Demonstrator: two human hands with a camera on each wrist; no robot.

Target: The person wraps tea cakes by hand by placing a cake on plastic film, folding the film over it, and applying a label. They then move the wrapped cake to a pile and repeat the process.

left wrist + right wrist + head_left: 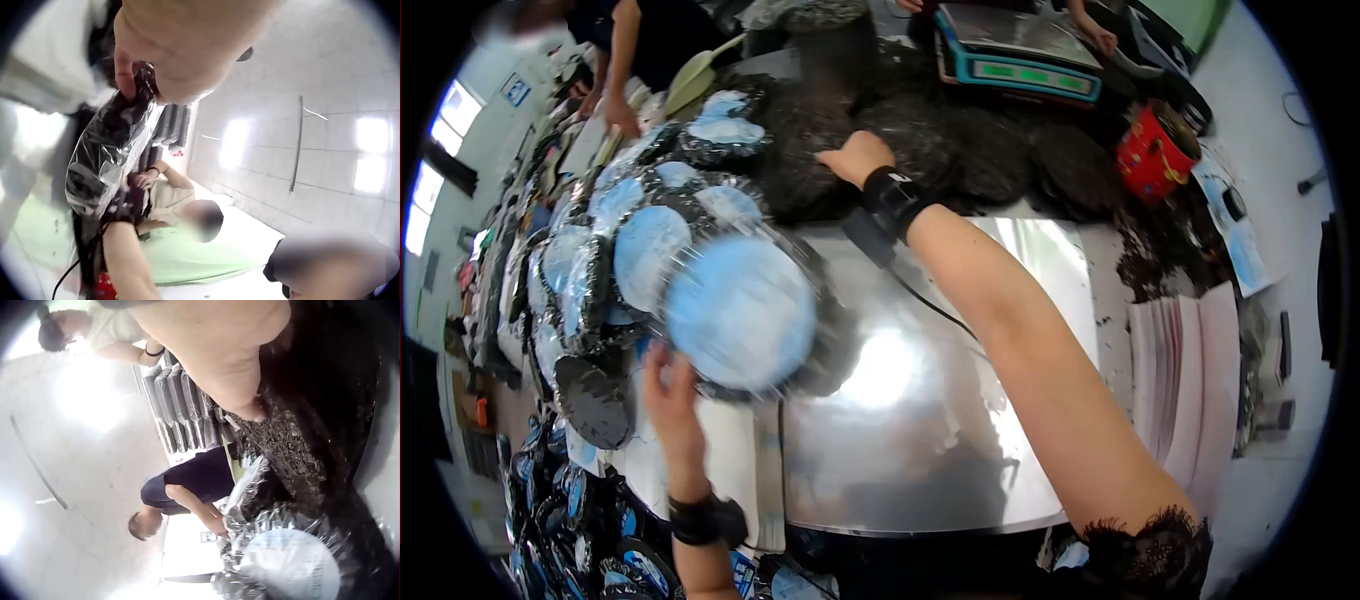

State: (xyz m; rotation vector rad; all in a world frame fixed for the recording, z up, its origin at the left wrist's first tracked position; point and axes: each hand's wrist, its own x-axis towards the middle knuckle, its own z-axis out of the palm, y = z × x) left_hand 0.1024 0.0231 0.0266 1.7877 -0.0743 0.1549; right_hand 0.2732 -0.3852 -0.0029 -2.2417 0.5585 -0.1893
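In the head view my left hand (672, 400) holds a round, plastic-wrapped dark disc with a blue and white label (742, 312), blurred by motion, above the left of a shiny metal sheet. The left wrist view shows fingers (127, 84) pinching the crinkled edge of this wrapped disc (103, 156). Toward the back, my right hand (860, 158) grips a dark, flaky disc (805, 150) in the pile; its fingertips are partly hidden. Up close in the right wrist view, the thumb lies at the rough surface of the dark disc (284, 444).
Labelled wrapped discs (650, 258) are heaped at the left. Bare dark discs (990, 155) line the back, near a scale (1025, 70) and a red tin (1155, 155). The metal sheet (900, 440) lies in front; pale paper sheets (1185, 370) stand right. Other people work across the table.
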